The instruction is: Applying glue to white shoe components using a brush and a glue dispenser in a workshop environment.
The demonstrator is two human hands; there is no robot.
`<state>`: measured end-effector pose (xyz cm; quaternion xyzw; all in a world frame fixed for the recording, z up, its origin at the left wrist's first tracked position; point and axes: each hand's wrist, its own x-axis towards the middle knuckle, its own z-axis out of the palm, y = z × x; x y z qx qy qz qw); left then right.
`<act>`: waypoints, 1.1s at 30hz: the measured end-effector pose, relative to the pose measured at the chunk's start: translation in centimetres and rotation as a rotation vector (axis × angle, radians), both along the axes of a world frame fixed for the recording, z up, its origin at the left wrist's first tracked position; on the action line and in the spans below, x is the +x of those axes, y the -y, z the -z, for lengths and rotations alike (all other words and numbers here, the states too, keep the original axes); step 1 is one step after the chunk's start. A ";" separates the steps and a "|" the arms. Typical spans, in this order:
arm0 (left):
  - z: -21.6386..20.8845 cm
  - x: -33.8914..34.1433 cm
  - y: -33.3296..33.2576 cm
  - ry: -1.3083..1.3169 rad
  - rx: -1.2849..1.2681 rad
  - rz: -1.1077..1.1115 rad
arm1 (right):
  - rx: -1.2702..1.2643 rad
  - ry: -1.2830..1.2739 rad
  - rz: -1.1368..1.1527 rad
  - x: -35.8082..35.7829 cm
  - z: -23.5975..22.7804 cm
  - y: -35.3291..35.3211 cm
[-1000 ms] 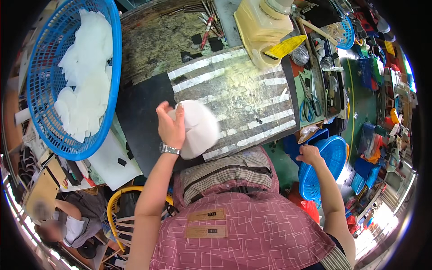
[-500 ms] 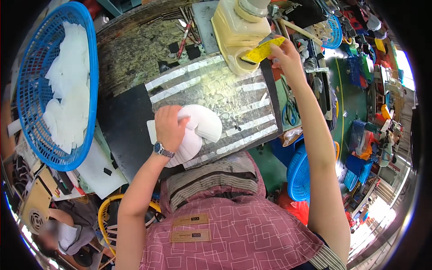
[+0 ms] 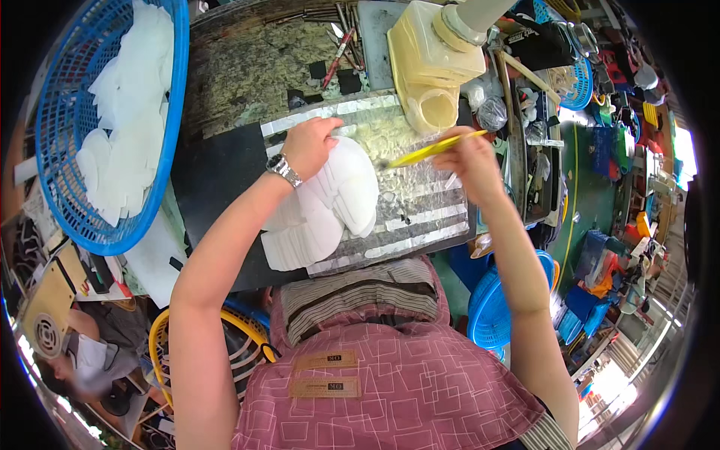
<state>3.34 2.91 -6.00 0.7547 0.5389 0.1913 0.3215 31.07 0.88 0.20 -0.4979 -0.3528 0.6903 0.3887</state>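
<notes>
A fanned stack of thin white cut pieces [image 3: 341, 191] lies on the work board [image 3: 420, 199], overlapping one another toward its near edge. My left hand [image 3: 307, 148] rests on the stack's far left end, fingers bent together and thumb against the white material. In my right hand [image 3: 472, 161] is a brush [image 3: 427, 152] with a flat yellow handle, gripped between thumb and fingers. The brush's dark tip points left, just right of the pieces; whether it touches them I cannot tell. Behind it stands a cream-coloured glue pot [image 3: 431, 75] with a round open mouth at the front.
A blue basket [image 3: 176, 142] of white pieces stands at the left. Pens and tools [image 3: 341, 56] lie at the back. A blue basket [image 3: 487, 315] sits low on the right, and a yellow-rimmed basket [image 3: 159, 352] low on the left. Another person [image 3: 94, 360] is at lower left.
My right hand has drawn the brush out of the pot's mouth and toward the white pieces. My left hand has shifted to the stack's far end, and the pieces are spread wider.
</notes>
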 end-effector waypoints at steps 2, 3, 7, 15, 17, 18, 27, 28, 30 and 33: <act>-0.4 -0.3 -0.6 0.054 -0.195 -0.029 | 0.285 0.441 -0.257 -4.8 -0.2 0.5; -0.5 -0.6 -0.9 0.104 -0.387 -0.072 | 0.372 0.582 -0.310 -6.3 0.0 0.1; 0.1 -1.1 -1.4 0.170 -0.362 -0.048 | 0.477 0.810 -0.216 -7.8 0.7 -1.6; 0.2 -1.7 -2.2 0.293 -0.588 -0.041 | 0.402 0.713 -0.190 -9.7 0.8 -0.7; 0.9 -2.3 -1.6 0.330 -0.553 -0.001 | 0.456 0.798 -0.403 -8.7 1.7 2.6; 0.0 -2.1 -1.2 0.274 -0.494 0.020 | 0.382 0.819 -0.493 -7.5 1.3 4.7; -10.9 1.7 4.5 0.284 0.483 0.253 | 0.186 0.291 0.507 2.3 -2.7 4.0; -9.4 2.7 5.7 0.217 0.586 0.404 | 0.229 0.259 0.487 2.3 -2.9 3.8; -5.9 4.3 8.0 0.165 0.645 0.602 | 0.260 0.525 0.213 0.5 -3.1 3.9; -2.5 5.6 10.8 0.098 0.793 0.796 | 0.110 0.495 -0.484 -2.2 -1.9 3.4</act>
